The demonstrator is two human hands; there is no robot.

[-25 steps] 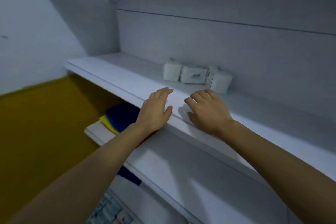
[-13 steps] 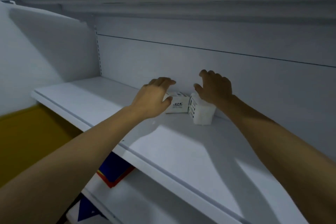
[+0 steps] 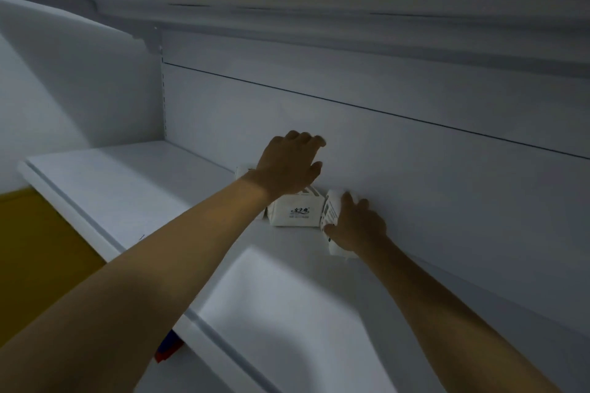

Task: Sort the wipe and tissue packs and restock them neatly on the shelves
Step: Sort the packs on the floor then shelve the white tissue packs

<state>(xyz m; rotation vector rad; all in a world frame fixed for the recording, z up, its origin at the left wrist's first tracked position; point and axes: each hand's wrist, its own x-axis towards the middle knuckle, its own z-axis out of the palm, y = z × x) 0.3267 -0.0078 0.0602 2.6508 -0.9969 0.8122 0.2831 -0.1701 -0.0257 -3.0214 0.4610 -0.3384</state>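
Observation:
Three white tissue packs stand in a row at the back of a white shelf [image 3: 134, 201], against the rear panel. The middle pack [image 3: 295, 212] faces me with small blue print. My right hand [image 3: 356, 226] grips the right pack [image 3: 332, 214], thumb at its front and fingers over its top. My left hand [image 3: 289, 166] hovers above the middle and left packs with its fingers spread and relaxed, holding nothing. The left pack [image 3: 242, 171] is mostly hidden behind that hand.
Another white shelf [image 3: 351, 19] hangs close overhead. A lower shelf with a red and blue item [image 3: 169, 349] peeks out below the front edge. Yellow floor [image 3: 35, 252] shows at the left. A white wall closes off the shelf's left end.
Both hands have moved deeper onto the shelf. My right hand has dropped from the right pack's top and closed round it. My left hand has risen above the other packs.

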